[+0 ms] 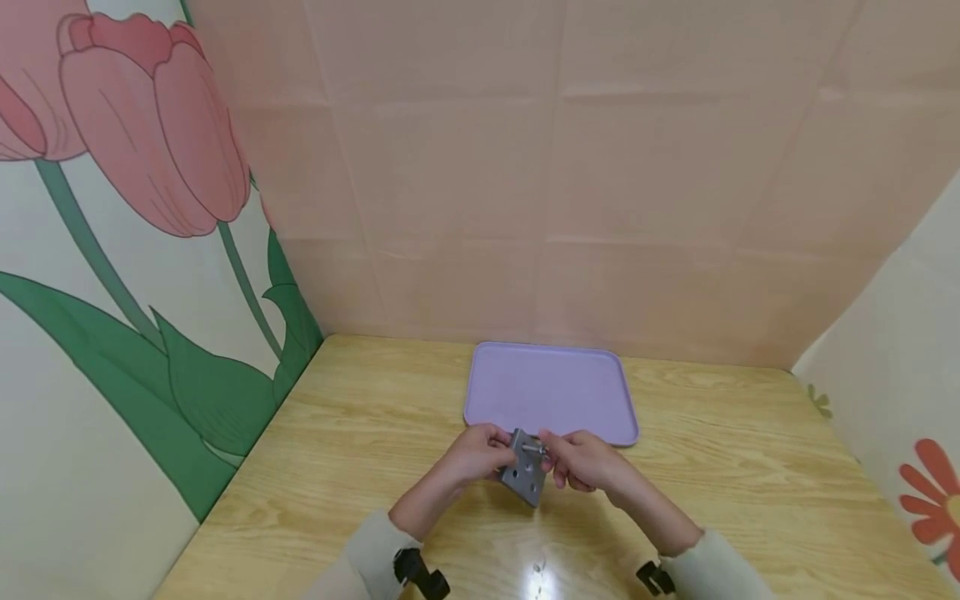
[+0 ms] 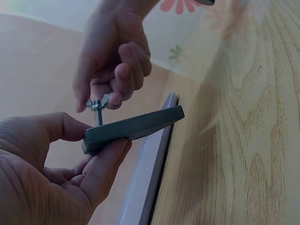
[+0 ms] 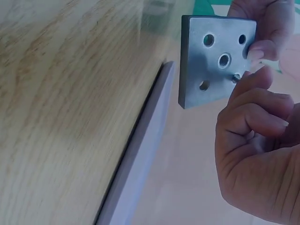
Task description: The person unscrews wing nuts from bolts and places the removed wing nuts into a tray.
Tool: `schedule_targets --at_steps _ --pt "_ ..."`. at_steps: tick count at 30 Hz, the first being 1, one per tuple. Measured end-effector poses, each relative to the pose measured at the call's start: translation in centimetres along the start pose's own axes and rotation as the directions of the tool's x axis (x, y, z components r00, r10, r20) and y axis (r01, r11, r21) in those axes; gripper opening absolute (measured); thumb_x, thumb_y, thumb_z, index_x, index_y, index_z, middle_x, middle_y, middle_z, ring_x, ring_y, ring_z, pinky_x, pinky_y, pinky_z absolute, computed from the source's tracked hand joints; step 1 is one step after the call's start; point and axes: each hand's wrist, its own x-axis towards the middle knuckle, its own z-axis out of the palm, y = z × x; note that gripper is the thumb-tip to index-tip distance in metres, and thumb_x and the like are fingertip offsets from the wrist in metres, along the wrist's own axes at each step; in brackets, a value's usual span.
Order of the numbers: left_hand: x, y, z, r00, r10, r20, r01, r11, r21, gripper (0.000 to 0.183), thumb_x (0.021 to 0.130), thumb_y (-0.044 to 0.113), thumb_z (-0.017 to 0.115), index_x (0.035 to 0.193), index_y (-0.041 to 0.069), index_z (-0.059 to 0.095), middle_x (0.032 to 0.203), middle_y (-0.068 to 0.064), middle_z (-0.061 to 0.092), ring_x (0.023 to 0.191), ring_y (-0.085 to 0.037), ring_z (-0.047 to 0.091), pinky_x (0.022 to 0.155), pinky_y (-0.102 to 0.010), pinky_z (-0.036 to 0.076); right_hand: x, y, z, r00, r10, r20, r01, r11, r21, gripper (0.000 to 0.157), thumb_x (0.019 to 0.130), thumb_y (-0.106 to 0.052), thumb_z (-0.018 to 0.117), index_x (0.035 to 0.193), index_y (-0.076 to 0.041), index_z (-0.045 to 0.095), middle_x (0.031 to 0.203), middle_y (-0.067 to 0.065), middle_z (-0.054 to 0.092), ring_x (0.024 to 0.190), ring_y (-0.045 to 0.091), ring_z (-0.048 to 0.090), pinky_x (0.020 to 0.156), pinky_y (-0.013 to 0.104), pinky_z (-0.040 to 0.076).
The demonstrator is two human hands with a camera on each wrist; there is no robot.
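Note:
My left hand (image 1: 476, 454) grips a square grey metal plate (image 1: 522, 483) by one edge, thumb on one face and fingers on the other. Several round holes go through the plate, as the right wrist view shows. From one hole near the held edge a threaded bolt (image 2: 98, 117) sticks out, with a wing nut (image 2: 98, 102) at its outer end. My right hand (image 1: 585, 460) has its thumb and index finger at the wing nut, the other fingers curled. The right wrist view hides most of the bolt behind the index finger.
A purple tray (image 1: 551, 387) lies on the wood-grain table (image 1: 360, 450), just beyond my hands. A pinkish sheet (image 1: 450, 183) stands behind the table. White panels with printed flowers flank it on the left and right.

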Motion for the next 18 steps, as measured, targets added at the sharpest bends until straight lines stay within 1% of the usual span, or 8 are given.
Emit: schedule_targets --at_steps 3,5,7,10,12,13,16,18 --pt "-0.04 -0.04 -0.04 1.0 0.001 0.005 -0.001 1.0 -0.003 0.024 0.081 0.002 0.069 0.103 -0.005 0.065 0.087 -0.008 0.069 0.078 -0.016 0.065 0.066 -0.032 0.059 -0.08 -0.2 0.19 0.998 -0.026 -0.052 0.021 0.996 -0.088 0.056 0.101 -0.053 0.052 0.083 -0.003 0.071 0.059 0.0 0.059 0.042 0.006 0.034 0.042 0.021 0.025" --pt "-0.02 -0.11 -0.09 1.0 0.003 0.01 -0.003 1.0 -0.007 0.023 0.081 0.002 0.07 0.103 -0.005 0.065 0.086 -0.008 0.068 0.077 -0.017 0.065 0.067 -0.033 0.06 -0.15 -0.36 0.22 0.991 -0.092 -0.092 0.071 0.976 -0.207 0.051 0.1 -0.051 0.055 0.082 -0.006 0.071 0.059 -0.002 0.059 0.046 0.008 0.039 0.044 0.023 0.029" --pt "-0.01 -0.17 -0.13 1.0 0.005 0.012 -0.004 1.0 -0.006 0.023 0.083 0.003 0.07 0.104 -0.005 0.065 0.087 -0.008 0.068 0.077 -0.017 0.066 0.067 -0.033 0.06 -0.34 -0.61 0.22 0.978 -0.175 -0.118 0.127 0.934 -0.335 0.042 0.099 -0.047 0.06 0.083 -0.009 0.072 0.059 -0.004 0.06 0.05 0.01 0.045 0.047 0.025 0.034" --pt "-0.03 -0.23 -0.17 1.0 0.009 0.015 -0.009 1.0 -0.007 0.022 0.085 0.003 0.069 0.105 -0.005 0.065 0.087 -0.009 0.069 0.077 -0.018 0.067 0.068 -0.035 0.06 -0.6 -0.81 0.22 0.94 -0.315 -0.13 0.217 0.848 -0.484 0.029 0.096 -0.038 0.068 0.089 -0.01 0.072 0.06 -0.007 0.059 0.053 0.009 0.05 0.049 0.026 0.04" --pt "-0.04 -0.24 -0.19 1.0 0.011 0.014 -0.01 1.0 -0.007 0.022 0.085 0.004 0.069 0.105 -0.004 0.066 0.088 -0.009 0.069 0.078 -0.018 0.067 0.068 -0.036 0.061 -0.76 -0.88 0.28 0.917 -0.374 -0.137 0.252 0.81 -0.53 0.025 0.093 -0.033 0.073 0.097 -0.009 0.073 0.061 -0.01 0.059 0.053 0.006 0.05 0.049 0.024 0.041" --pt "0.0 -0.28 -0.19 1.0 0.014 0.013 -0.014 1.0 -0.007 0.022 0.085 0.003 0.069 0.105 -0.004 0.066 0.088 -0.008 0.069 0.078 -0.018 0.067 0.068 -0.036 0.061 -0.79 -0.87 0.34 0.904 -0.403 -0.142 0.267 0.792 -0.55 0.023 0.092 -0.031 0.075 0.099 -0.009 0.073 0.061 -0.011 0.059 0.052 0.004 0.049 0.048 0.024 0.041" --pt "0.11 -0.36 -0.23 1.0 0.017 0.015 -0.017 1.0 -0.006 0.022 0.084 0.003 0.069 0.104 -0.004 0.066 0.087 -0.008 0.069 0.077 -0.017 0.066 0.068 -0.035 0.06 -0.87 -0.88 0.56 0.877 -0.454 -0.159 0.286 0.758 -0.587 0.021 0.089 -0.025 0.078 0.102 -0.01 0.072 0.062 -0.013 0.06 0.052 0.001 0.047 0.047 0.022 0.041" --pt "0.18 -0.41 -0.26 1.0 0.02 0.014 -0.02 1.0 -0.007 0.022 0.084 0.003 0.069 0.104 -0.004 0.066 0.087 -0.008 0.069 0.077 -0.017 0.066 0.067 -0.034 0.06 -0.93 -0.96 0.71 0.864 -0.478 -0.159 0.297 0.738 -0.605 0.02 0.087 -0.021 0.079 0.102 -0.01 0.072 0.063 -0.014 0.06 0.052 0.0 0.047 0.048 0.021 0.041"
